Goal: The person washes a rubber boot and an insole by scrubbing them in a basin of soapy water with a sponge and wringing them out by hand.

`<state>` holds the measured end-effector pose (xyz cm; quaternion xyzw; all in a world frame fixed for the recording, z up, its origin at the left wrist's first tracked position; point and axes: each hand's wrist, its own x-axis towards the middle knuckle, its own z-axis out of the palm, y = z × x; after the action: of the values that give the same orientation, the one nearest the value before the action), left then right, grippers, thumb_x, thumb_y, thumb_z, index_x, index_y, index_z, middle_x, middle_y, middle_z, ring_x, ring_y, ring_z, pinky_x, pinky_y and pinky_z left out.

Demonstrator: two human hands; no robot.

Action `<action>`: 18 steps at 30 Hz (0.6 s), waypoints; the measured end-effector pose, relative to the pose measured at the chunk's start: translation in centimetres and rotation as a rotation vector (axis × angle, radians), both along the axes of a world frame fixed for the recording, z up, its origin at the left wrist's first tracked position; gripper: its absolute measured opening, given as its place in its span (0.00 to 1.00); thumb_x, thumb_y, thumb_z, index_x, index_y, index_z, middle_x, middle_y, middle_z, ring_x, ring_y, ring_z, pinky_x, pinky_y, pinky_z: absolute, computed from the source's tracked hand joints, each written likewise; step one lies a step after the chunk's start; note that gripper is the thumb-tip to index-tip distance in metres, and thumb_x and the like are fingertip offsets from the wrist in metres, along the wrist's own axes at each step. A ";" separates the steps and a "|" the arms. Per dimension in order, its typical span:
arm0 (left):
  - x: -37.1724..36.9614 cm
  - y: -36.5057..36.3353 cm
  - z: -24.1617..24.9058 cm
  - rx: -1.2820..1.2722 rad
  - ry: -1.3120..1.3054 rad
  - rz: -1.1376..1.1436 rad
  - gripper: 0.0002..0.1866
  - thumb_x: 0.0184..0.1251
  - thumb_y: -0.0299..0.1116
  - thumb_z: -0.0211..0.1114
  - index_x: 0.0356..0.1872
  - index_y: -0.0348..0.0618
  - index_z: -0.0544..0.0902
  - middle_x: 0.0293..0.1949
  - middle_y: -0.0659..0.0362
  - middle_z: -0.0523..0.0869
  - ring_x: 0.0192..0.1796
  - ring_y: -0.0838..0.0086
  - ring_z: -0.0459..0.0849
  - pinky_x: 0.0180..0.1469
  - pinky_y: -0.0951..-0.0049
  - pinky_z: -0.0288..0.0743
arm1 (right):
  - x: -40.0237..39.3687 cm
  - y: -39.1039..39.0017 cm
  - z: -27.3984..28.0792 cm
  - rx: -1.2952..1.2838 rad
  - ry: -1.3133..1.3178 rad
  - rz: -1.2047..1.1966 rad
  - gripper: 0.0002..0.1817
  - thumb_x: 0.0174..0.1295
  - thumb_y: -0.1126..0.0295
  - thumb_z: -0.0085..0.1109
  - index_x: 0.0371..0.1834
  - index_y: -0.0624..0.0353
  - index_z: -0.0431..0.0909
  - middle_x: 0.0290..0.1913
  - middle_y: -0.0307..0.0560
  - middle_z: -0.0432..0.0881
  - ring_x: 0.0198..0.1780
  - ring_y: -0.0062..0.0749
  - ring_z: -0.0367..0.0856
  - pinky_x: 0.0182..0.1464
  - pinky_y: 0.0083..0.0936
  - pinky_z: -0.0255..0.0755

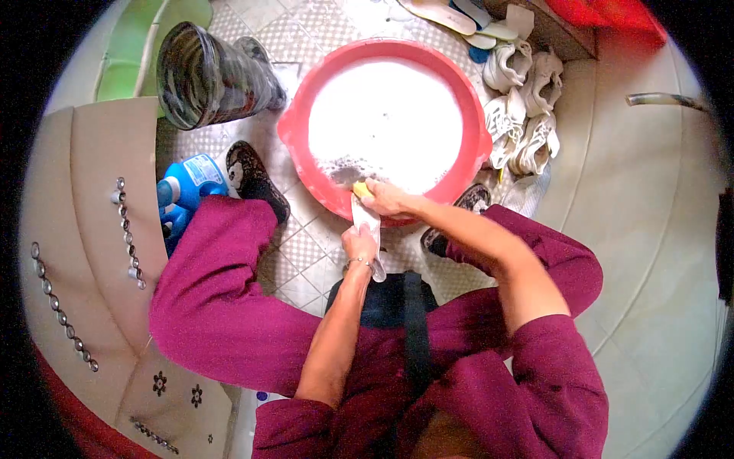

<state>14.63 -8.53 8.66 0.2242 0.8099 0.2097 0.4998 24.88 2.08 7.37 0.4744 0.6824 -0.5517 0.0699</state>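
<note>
My left hand [358, 242] grips a long, pale shoe insole [368, 217] near its lower part, and one end sticks out by my wrist. My right hand [387, 200] is closed on a small yellow block [361, 189], pressed against the insole's upper end; whether it is a sponge, soap or a brush cannot be made out. Both hands are at the near rim of a red basin [302, 99]. White suds [386, 115] fill most of the basin, with a darker patch of water by the near side.
Wet white shoes [527, 107] and several insoles [440, 14] lie at the upper right. A dark bucket [183, 76] leans at the upper left. Blue bottles [202, 174] stand beside my left foot. A cream cabinet [92, 252] lines the left, a pale wall [650, 229] the right.
</note>
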 end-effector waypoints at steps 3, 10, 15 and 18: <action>0.0 1.1 2.4 -0.026 0.024 -0.010 0.13 0.55 0.33 0.52 0.26 0.29 0.77 0.24 0.49 0.80 0.28 0.65 0.78 0.32 0.66 0.69 | 1.6 0.3 6.9 -0.128 0.062 0.136 0.25 0.57 0.53 0.39 0.52 0.58 0.61 0.38 0.65 0.74 0.41 0.56 0.73 0.45 0.40 0.66; 0.0 1.0 2.7 0.004 0.039 -0.052 0.12 0.53 0.32 0.52 0.25 0.32 0.78 0.26 0.45 0.80 0.31 0.56 0.79 0.34 0.63 0.69 | -0.6 1.0 2.0 -0.079 -0.181 0.017 0.24 0.58 0.54 0.39 0.49 0.62 0.63 0.34 0.64 0.76 0.38 0.56 0.75 0.42 0.41 0.66; 0.9 0.4 3.6 0.002 0.033 -0.103 0.12 0.50 0.32 0.52 0.25 0.32 0.77 0.22 0.45 0.79 0.28 0.57 0.79 0.33 0.62 0.69 | 2.3 0.9 9.5 -0.219 0.049 0.189 0.27 0.59 0.51 0.37 0.53 0.62 0.59 0.44 0.66 0.72 0.47 0.54 0.71 0.49 0.37 0.63; 1.2 -0.4 2.7 -0.002 -0.005 -0.053 0.12 0.50 0.32 0.52 0.26 0.32 0.78 0.23 0.44 0.79 0.28 0.56 0.79 0.33 0.63 0.69 | 0.9 0.1 5.0 -0.168 -0.039 0.088 0.29 0.59 0.51 0.38 0.53 0.66 0.58 0.42 0.68 0.72 0.47 0.55 0.71 0.49 0.38 0.64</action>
<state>15.85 -8.92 11.39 0.2445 0.8025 0.1965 0.5075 25.78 2.18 12.40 0.4470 0.6523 -0.5942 0.1471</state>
